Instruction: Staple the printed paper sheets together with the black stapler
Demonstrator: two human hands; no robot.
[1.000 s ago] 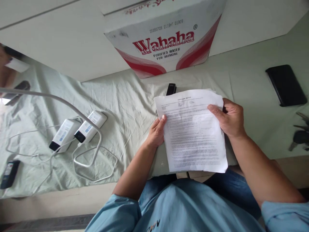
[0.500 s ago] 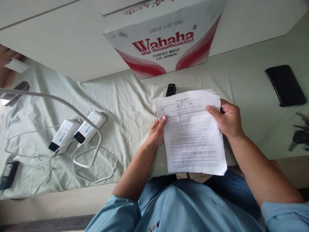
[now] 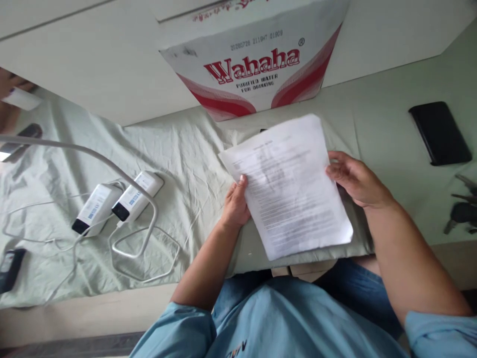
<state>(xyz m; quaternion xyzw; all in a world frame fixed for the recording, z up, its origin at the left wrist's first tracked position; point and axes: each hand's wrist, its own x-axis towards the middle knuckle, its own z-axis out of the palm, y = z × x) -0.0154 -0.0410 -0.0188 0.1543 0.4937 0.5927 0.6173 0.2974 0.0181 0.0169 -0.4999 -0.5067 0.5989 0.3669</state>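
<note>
I see a table (image 3: 391, 94) covered with a pale green cloth (image 3: 194, 164), wrinkled on its left part. At the back stands a big white and red carton (image 3: 257, 59) with the word "Wahaha". In front of it I see the printed sheets (image 3: 290, 189), tilted and lifted a little above the cloth, between both hands. The left hand (image 3: 235, 206) is closed on their left edge, thumb on top. The right hand (image 3: 356, 180) is loosely curled at the right edge; I cannot tell if it grips. At the far right lies a black phone (image 3: 439, 132). On the left lie 2 white power banks (image 3: 119, 204) with cables.
</note>
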